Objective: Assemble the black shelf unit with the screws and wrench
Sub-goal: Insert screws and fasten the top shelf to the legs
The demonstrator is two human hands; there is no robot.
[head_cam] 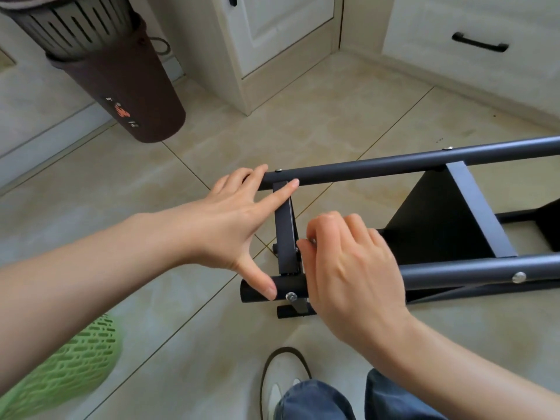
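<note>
The black shelf unit (pixel 439 225) lies on its side on the tiled floor, its two round posts running to the right. My left hand (pixel 233 219) is spread flat at its near end: fingertips touch the far post (pixel 394 165), the thumb presses the end of the near post (pixel 472 272). My right hand (pixel 348 262) has its fingers curled and pinches something small and metallic at the flat end crossbar (pixel 285 228); what it is I cannot tell. Silver screw heads (pixel 291 296) show on the near post. No wrench is visible.
A dark brown bin (pixel 130 86) with a slotted grey insert stands at the back left. White cabinets (pixel 272 40) line the back, with a black drawer handle (pixel 480 43). A green mesh object (pixel 69 368) lies at lower left. My shoe (pixel 281 377) and jeans are at the bottom.
</note>
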